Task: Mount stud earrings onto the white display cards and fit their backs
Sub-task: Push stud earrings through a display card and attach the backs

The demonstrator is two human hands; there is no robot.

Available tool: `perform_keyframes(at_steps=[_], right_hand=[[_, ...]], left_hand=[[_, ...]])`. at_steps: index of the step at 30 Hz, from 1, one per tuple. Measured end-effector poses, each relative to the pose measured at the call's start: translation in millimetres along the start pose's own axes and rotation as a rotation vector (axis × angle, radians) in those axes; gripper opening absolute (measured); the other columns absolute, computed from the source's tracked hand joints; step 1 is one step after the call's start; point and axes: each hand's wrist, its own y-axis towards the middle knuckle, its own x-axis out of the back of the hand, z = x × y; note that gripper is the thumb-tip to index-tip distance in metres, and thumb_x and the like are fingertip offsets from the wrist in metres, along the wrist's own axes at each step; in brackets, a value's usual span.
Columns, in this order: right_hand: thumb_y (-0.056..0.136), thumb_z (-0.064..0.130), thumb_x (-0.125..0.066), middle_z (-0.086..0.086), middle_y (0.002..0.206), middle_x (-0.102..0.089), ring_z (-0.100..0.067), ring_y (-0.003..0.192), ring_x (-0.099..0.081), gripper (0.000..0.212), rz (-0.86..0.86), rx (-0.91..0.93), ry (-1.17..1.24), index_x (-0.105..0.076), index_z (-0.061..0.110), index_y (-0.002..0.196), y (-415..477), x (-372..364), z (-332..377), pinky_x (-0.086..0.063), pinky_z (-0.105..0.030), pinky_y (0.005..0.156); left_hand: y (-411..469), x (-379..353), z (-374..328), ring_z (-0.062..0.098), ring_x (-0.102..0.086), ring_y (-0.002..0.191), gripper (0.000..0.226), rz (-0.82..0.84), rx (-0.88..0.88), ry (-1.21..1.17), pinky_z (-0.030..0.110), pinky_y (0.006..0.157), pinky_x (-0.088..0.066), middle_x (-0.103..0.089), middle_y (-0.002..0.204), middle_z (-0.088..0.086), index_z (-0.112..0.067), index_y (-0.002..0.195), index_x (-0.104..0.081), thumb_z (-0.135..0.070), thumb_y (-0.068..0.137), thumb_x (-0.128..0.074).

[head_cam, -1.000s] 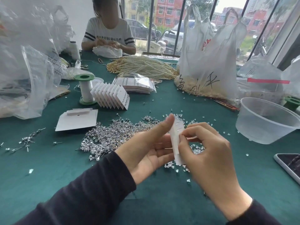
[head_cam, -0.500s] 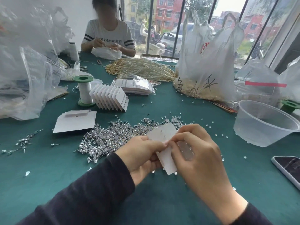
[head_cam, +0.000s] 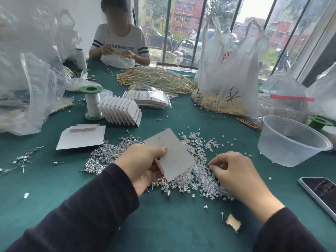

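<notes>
My left hand (head_cam: 141,164) holds a white display card (head_cam: 171,153) by its left edge, thumb on top, the card tilted flat above the table. Beneath and around the card lies a wide heap of silver stud earrings (head_cam: 109,157) on the left. A pile of clear earring backs (head_cam: 198,180) spreads to the right. My right hand (head_cam: 234,173) rests on the backs pile, its fingertips curled down into the small pieces; whether it pinches one is hidden. A stack of blank cards (head_cam: 81,139) lies to the left.
A fanned row of filled cards (head_cam: 121,113) and a green-capped spool (head_cam: 91,102) stand behind. A clear plastic tub (head_cam: 291,142) sits right, a phone (head_cam: 321,193) at the right edge. Plastic bags, pearl strands (head_cam: 156,79) and another person fill the far side.
My right hand has left the card and dropped to the pile of backs on the right. My left hand has turned the card from edge-on to flat.
</notes>
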Motion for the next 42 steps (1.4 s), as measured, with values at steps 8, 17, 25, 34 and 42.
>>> perform_keyframes(at_steps=[8,17,25,34,42], right_hand=[[0.078,0.008,-0.059,0.013,0.064,-0.06,0.001,0.063,-0.053,0.02,0.044,-0.115,0.024,-0.065,0.023,0.066,3,2,-1,-0.038,-0.006,0.048],[0.08,0.009,-0.057,-0.015,0.078,-0.068,-0.017,0.068,-0.058,0.016,0.108,-0.198,-0.14,-0.067,-0.002,0.077,6,8,0,-0.043,-0.025,0.051],[0.077,0.007,-0.054,-0.01,0.077,-0.065,-0.026,0.08,-0.058,0.013,0.072,-0.179,-0.185,-0.065,0.002,0.073,0,9,4,-0.047,-0.033,0.066],[0.084,0.013,-0.056,0.005,0.072,-0.06,-0.008,0.07,-0.054,0.011,-0.077,0.043,-0.072,-0.062,0.014,0.074,0,9,1,-0.037,-0.017,0.059],[0.072,0.037,-0.069,-0.002,0.083,-0.073,-0.017,0.074,-0.067,0.03,0.387,-0.004,0.919,-0.071,0.014,0.091,2,5,44,-0.051,-0.024,0.066]], left_hand=[[-3,-2,4,0.023,-0.066,0.059,0.013,0.021,0.1,-0.066,0.035,0.043,-0.056,-0.065,0.083,0.017,-0.001,0.1,-0.054,0.0,0.09,-0.047],[-4,-4,4,0.02,-0.065,0.048,0.009,-0.003,0.101,-0.029,0.034,0.043,-0.055,-0.063,0.077,0.016,0.0,0.089,-0.056,0.0,0.09,-0.046],[-4,-3,6,0.023,-0.066,0.052,0.012,0.003,0.063,0.087,0.035,0.048,-0.057,-0.068,0.075,0.018,0.002,0.096,-0.056,-0.004,0.088,-0.049],[-4,-3,2,0.02,-0.065,0.048,0.008,0.004,0.002,0.19,0.029,0.045,-0.055,-0.069,0.06,0.011,-0.002,0.088,-0.058,-0.005,0.085,-0.051],[-6,-3,0,0.013,-0.057,0.045,0.023,0.095,-0.217,0.425,0.02,0.039,-0.045,-0.065,0.055,0.003,-0.002,0.08,-0.061,-0.024,0.087,-0.057]])
